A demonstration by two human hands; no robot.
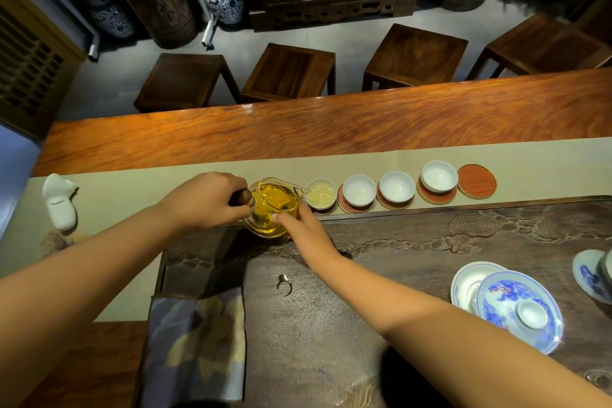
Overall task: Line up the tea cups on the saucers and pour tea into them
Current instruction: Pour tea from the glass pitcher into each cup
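Firmly closed, left grip (212, 199) around dark wooden handle (241, 198) of glass pitcher (273, 207), fingers wrapped over top. Right grip (306, 228) loosely open, not clasping: fingertips (277, 217) pressed against near side of pitcher's glass wall. Pitcher roughly half full of golden tea, tipped slightly, spout (303, 190) pointing right and reaching just over rim of first cup (320, 194).

Immediately right of pitcher, first cup holding pale liquid, its saucer mostly hidden beneath. Further right from pitcher, second cup (359, 190) on reddish saucer (351, 207), then third cup (396, 186), then fourth cup (439, 176) set off-centre on its saucer (435, 197); whether these three hold tea cannot tell. Last in row, farthest right of pitcher, bare red saucer (477, 181) with brass-coloured rim. All in one row on beige runner (364, 159) along wooden desk (331, 122).

Nearer than pitcher, dark carved tea tray (430, 242) with small metal ring (284, 284) lying on it. Far right of pitcher on tray, blue-and-white lid (518, 310) leaning on white dish (463, 285). Well left of pitcher, white ceramic piece (59, 200). Below-left of pitcher, patterned cloth (198, 348). Beyond pitcher and desk, dark wooden stools (288, 71).
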